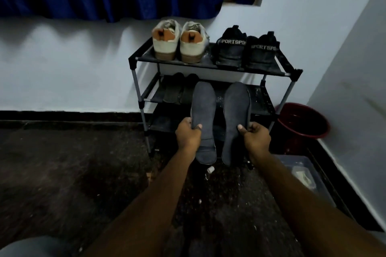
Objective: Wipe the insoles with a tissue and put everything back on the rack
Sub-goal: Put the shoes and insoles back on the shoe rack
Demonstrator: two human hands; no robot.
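While the left hand (188, 132) grips the left insole (205, 108) at its outer edge, thumb on top, the right hand (256, 136) grips the right insole (236, 110) likewise. Both are held side by side before the rack (208, 65), long axes running away from the person, toes up, heels down. Dark speckled floor (62, 162); pale wall (62, 69); red bucket (302, 124) right of rack.

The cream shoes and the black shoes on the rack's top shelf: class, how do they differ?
The cream shoes with orange heel patches stand left on the black rack's top shelf; the black fabric shoes stand right. The cream pair has tan soles; the black pair has pale SPORT lettering across its heels. Both pairs stand upright, heels towards the camera.
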